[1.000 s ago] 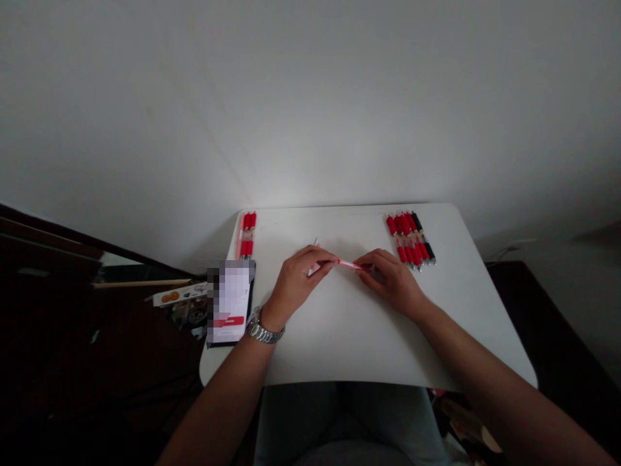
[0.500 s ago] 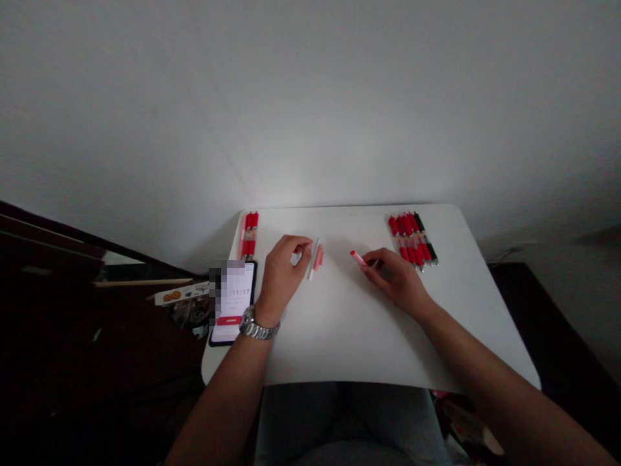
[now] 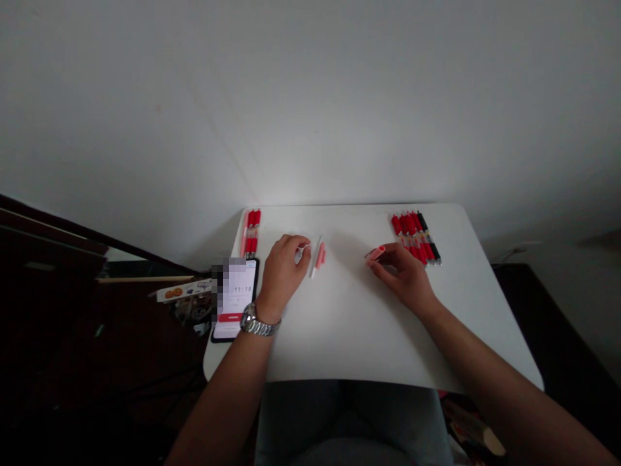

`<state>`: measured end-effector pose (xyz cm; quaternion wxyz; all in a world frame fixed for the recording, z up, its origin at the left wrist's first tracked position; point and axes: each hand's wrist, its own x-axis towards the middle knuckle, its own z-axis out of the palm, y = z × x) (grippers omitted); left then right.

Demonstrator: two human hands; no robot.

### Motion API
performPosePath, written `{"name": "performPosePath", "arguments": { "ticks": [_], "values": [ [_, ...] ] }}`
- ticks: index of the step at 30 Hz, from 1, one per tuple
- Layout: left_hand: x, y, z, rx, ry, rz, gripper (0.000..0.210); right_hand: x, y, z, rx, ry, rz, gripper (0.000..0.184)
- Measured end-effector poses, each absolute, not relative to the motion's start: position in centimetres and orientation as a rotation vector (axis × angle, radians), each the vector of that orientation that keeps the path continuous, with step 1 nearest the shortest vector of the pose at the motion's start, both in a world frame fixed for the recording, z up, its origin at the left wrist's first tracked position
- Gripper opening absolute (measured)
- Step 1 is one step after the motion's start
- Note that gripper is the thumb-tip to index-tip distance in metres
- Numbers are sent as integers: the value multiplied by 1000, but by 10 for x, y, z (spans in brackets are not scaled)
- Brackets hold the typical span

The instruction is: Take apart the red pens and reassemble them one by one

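My right hand (image 3: pixel 405 275) pinches a short pink pen barrel (image 3: pixel 377 252), a tube whose reddish round end faces up and away from me. Left of it, my left hand (image 3: pixel 285 268), with a metal-banded watch on the wrist, has thumb and index finger closed together. A small whitish sliver shows at those fingertips, too small to name. Just right of these fingers, a thin white stick (image 3: pixel 313 268) lies on the table, slanted. Against it rest short pink pen pieces (image 3: pixel 321 254), side by side.
The white table (image 3: pixel 339 336) stands against a grey wall. A phone (image 3: pixel 235 301) with a lit screen lies at its left edge, below red pens and a pink one (image 3: pixel 251 233). Several red pens and a black one (image 3: pixel 414 236) lie in a row beyond my right hand.
My right hand has drawn back to the right and turned the pink barrel, so its end now points up and right. My left hand stays nearly in place.
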<state>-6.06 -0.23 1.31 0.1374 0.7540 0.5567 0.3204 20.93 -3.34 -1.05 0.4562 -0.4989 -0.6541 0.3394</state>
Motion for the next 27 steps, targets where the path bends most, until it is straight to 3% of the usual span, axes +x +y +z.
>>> {"name": "performPosePath", "arguments": {
  "ticks": [27],
  "values": [
    [-61, -7, 24, 2354, 1909, 536, 13, 207, -30, -9, -1279, -1550, 879, 32]
  ]
}}
